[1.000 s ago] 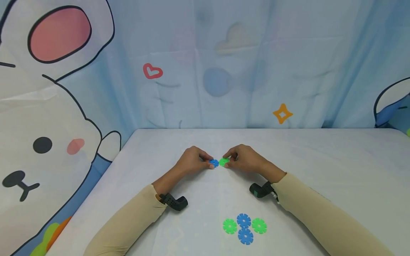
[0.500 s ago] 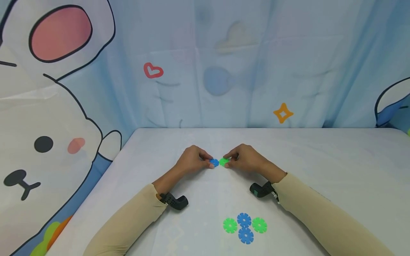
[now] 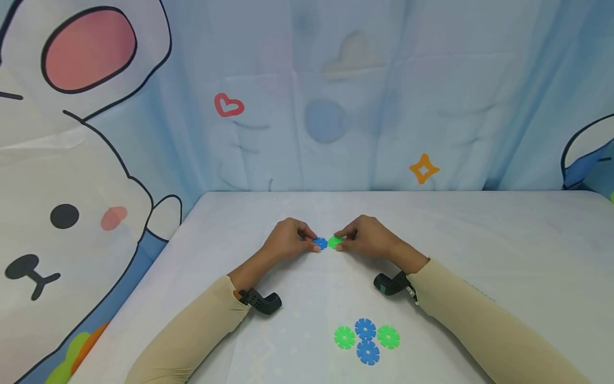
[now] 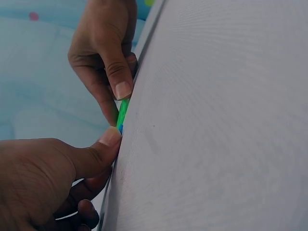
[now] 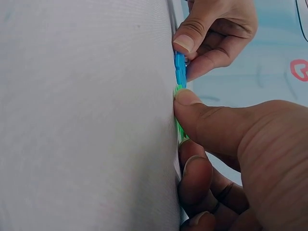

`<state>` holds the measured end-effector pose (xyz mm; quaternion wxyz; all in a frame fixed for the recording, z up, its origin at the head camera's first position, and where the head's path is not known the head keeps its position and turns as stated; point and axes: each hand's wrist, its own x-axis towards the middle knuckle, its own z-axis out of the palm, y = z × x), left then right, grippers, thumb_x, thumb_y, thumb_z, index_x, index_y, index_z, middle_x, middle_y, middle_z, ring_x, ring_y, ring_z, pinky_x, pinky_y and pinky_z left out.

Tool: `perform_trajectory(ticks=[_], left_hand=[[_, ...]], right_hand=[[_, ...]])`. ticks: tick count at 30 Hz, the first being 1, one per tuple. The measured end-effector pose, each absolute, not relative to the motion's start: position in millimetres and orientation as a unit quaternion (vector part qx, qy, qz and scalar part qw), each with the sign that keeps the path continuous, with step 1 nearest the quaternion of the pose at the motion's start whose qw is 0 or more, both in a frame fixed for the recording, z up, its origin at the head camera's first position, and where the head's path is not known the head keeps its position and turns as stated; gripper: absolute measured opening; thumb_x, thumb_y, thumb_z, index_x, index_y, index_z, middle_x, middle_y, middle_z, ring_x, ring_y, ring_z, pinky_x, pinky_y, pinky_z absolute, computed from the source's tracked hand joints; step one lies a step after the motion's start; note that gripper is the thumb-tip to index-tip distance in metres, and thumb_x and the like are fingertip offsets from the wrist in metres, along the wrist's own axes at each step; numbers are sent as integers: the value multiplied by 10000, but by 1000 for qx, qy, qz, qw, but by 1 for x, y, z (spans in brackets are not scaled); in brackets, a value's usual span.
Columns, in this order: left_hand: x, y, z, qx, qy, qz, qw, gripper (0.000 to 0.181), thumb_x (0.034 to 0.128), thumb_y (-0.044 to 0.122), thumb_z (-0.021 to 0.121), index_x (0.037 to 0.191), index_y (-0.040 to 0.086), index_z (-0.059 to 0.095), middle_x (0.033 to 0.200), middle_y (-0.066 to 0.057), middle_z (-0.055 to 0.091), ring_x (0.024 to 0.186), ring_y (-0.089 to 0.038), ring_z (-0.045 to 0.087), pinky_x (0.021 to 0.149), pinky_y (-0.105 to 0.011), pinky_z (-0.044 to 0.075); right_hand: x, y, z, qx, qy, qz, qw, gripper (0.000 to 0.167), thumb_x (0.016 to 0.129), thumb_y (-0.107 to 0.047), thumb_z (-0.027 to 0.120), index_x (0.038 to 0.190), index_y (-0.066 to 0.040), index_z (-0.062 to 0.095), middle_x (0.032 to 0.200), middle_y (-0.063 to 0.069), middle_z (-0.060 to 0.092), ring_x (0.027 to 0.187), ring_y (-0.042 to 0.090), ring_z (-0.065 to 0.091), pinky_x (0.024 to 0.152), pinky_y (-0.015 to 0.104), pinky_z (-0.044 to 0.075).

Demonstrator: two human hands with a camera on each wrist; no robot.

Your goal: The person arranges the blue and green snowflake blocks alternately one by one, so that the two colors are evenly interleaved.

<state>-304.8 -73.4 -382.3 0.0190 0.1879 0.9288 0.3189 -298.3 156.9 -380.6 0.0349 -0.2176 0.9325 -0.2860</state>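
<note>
Pinching blue disc [image 3: 323, 244] in fingers of left hand [image 3: 287, 240], green disc [image 3: 333, 242] in right hand [image 3: 368, 238], just beside, at three o'clock; with four other discs [image 3: 365, 334] on desk [image 3: 479, 234] toward five o'clock.

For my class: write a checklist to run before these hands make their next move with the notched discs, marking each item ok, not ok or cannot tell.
1. Left hand pinches the held blue disc: ok.
2. Right hand pinches the held green disc: ok.
3. Held discs close together, edges facing: ok.
4. Notches lined up: cannot tell; too small and partly covered.
5. Held discs locked together: cannot tell.
6. Left green disc, right green disc, upper blue disc and lower blue disc clear of both hands: ok.
</note>
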Motion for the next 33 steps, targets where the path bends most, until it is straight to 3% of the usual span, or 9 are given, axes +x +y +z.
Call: perform_trajectory(ticks=[33], left_hand=[[-303,-72,-381,180,933,312,19,168,820,239,813,951,139,781,833,34,728,751,-88,588,679,-241,453]], right_hand=[[-300,156,-381,-207,939,-273,37,380,859,-293,759,1176,-85,726,880,39,738,703,128,509,610,259,396]])
